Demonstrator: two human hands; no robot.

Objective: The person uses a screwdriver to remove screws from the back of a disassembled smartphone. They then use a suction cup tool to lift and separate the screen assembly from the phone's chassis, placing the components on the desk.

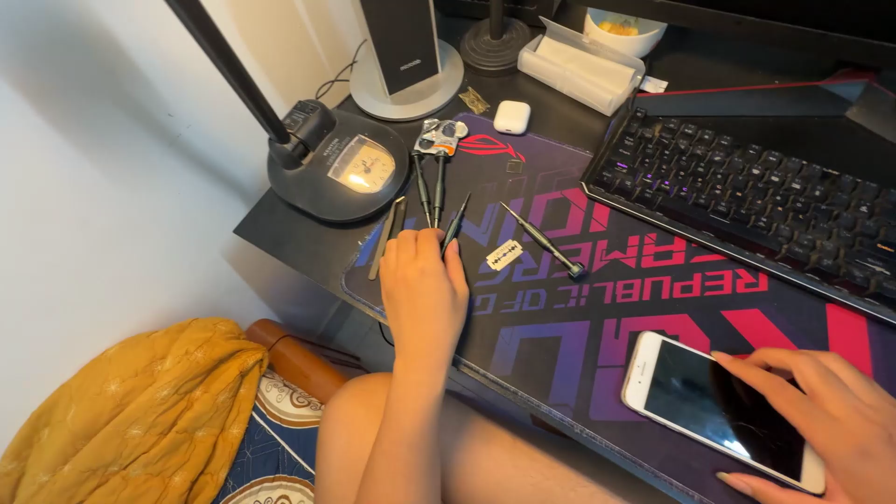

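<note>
My left hand (425, 289) rests on the left part of a dark desk mat (560, 327), fingers curled around the handle end of a thin dark screwdriver (457, 219) that points away from me. Two more thin tools (427, 191) and a flat metal pry bar (387, 235) lie just beyond the hand. A razor blade (504, 254) and another slim screwdriver (543, 242) lie to its right. My right hand (821, 420) lies over the right end of a white smartphone (695, 401) with a dark screen, holding it down on the mat.
A black keyboard (756, 196) sits at the back right. A desk lamp base (341, 168) and its arm stand at the back left, with a speaker (403, 42), a white earbud case (511, 117) and a tissue box (581, 65) behind. A yellow cloth (131, 411) lies below the desk.
</note>
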